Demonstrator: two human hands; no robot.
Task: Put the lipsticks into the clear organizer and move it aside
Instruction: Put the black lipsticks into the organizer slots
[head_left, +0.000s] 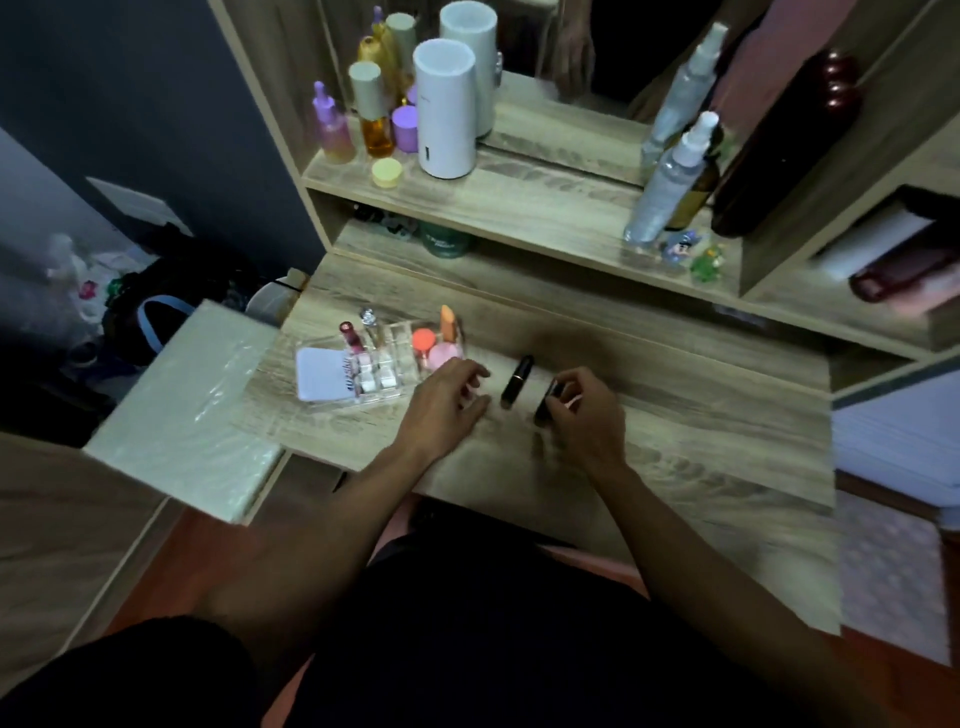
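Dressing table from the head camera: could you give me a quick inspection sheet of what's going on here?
Surface: wood-grain tabletop, dimly lit.
Job's things: clear organizer at left, already holding sponges and tubes; one black lipstick lying loose between the hands; a second lipstick in the right hand.
Clutter: bottles and a white cylinder on the upper shelf; spray bottles at right.
Hands: left hand resting open beside the organizer; right hand gripping the lipstick.
Cables: nothing seen.
Surroundings: mirror behind; bags on the floor at left.
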